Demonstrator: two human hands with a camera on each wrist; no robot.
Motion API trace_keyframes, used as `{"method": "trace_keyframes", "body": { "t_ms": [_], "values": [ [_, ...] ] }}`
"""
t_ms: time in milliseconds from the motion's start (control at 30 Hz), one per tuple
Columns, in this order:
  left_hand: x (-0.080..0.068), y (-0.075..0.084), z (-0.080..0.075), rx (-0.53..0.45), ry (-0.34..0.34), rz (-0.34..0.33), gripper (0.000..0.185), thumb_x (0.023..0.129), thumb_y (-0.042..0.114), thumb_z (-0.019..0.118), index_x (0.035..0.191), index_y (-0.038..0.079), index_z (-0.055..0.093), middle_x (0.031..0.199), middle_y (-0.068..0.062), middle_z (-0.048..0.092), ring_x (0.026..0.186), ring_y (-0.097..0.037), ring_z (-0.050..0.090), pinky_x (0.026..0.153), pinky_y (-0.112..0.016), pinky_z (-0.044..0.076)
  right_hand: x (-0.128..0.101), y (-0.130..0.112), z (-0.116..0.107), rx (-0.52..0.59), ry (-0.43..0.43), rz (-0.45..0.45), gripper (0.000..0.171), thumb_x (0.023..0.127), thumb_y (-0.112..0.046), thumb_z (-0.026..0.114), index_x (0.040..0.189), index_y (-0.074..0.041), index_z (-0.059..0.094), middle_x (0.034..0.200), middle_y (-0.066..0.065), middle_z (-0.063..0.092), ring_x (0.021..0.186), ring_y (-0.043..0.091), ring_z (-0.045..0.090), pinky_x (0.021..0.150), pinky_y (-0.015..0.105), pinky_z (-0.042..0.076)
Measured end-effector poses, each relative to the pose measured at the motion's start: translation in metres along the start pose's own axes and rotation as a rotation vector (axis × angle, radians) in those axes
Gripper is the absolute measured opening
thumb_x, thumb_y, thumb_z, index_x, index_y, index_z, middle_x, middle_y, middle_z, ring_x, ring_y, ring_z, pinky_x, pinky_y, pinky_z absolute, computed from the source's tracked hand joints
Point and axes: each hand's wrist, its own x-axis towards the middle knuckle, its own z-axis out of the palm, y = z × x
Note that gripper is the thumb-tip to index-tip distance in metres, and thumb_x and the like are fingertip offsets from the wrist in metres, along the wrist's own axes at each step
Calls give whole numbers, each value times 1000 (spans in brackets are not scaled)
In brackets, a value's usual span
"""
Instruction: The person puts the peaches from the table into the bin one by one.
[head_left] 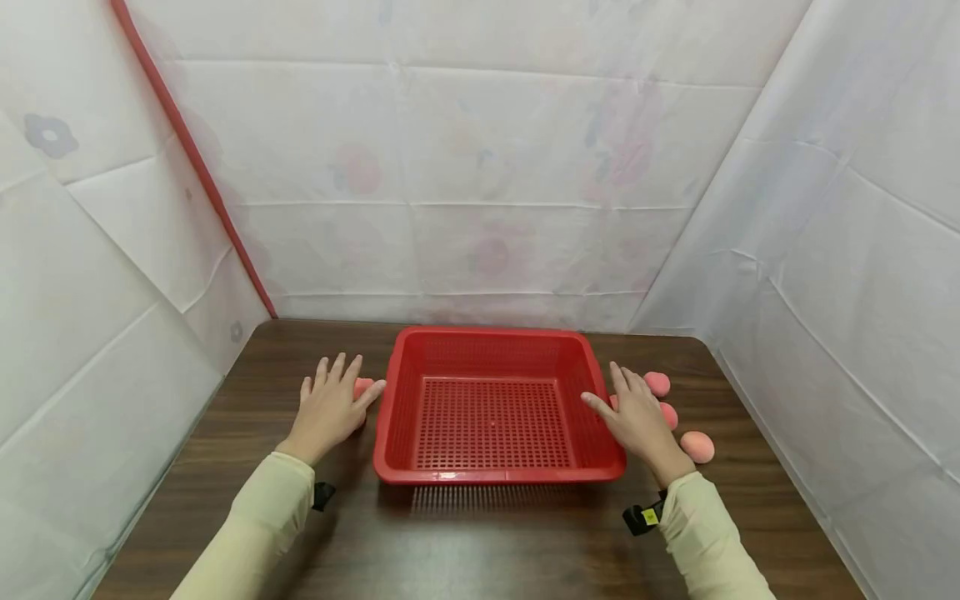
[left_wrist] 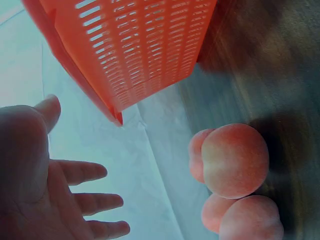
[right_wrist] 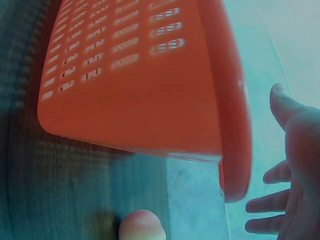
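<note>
A red plastic basket (head_left: 491, 476) with slotted walls and a grid floor stands on the table between my two hands, nothing in it. My left hand (head_left: 327, 412) hovers by its left side with fingers spread, thumb tip right at the rim. Below that hand lie several peaches (left_wrist: 236, 161), mostly hidden by it in the head view. Over the basket's right side is my right hand (head_left: 637, 417), fingers extended, its thumb overlapping the rim in the head view. Near it sit several more peaches (head_left: 697, 447), some partly covered by the hand. Both hands hold nothing.
The dark wood-grain table (head_left: 480, 550) reaches back to a white patterned cloth wall (head_left: 487, 167). Similar cloth hangs along the left and right sides. A red strip (head_left: 191, 154) runs down the back left corner.
</note>
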Motion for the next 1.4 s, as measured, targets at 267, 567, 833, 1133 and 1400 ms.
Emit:
{"method": "trace_keyframes", "body": {
  "t_ms": [267, 567, 833, 1133, 1400],
  "values": [
    [-2, -8, 3, 16, 20, -16, 72, 98, 49, 47, 148, -2, 34, 151, -34, 30, 140, -54, 19, 109, -72, 18, -1, 5, 2, -16, 37, -12, 86, 95, -63, 43, 147, 5, 36, 147, 30, 40, 137, 48, 35, 107, 64, 35],
    [-9, -13, 6, 114, 91, 12, 55, 93, 32, 59, 133, -6, 52, 131, -31, 51, 117, -53, 44, 88, -64, 40, -3, 6, 4, -14, 50, -2, 70, 96, -48, 54, 140, 7, 47, 140, 29, 49, 130, 47, 43, 102, 62, 41],
    [-9, -16, 12, 137, 19, -16, 56, 92, 31, 62, 134, -4, 52, 128, -31, 53, 112, -50, 46, 91, -64, 41, -8, 6, 2, -5, 71, 8, 64, 97, -44, 54, 135, 7, 52, 135, 29, 54, 124, 47, 48, 97, 62, 44],
    [-6, -15, 14, 143, 29, -12, 50, 91, 30, 64, 128, -3, 57, 120, -27, 58, 104, -46, 48, 87, -61, 43, -9, 12, 3, 12, 148, 1, 49, 96, -34, 59, 124, 7, 62, 121, 27, 63, 115, 45, 56, 93, 59, 48],
    [-9, -17, 18, 171, 68, 18, 34, 89, 24, 64, 110, -3, 66, 107, -23, 60, 95, -44, 51, 78, -58, 45, -13, 15, 5, -3, 149, -28, 43, 95, -32, 61, 113, 6, 70, 110, 25, 68, 101, 40, 61, 81, 53, 53]
  ]
}}
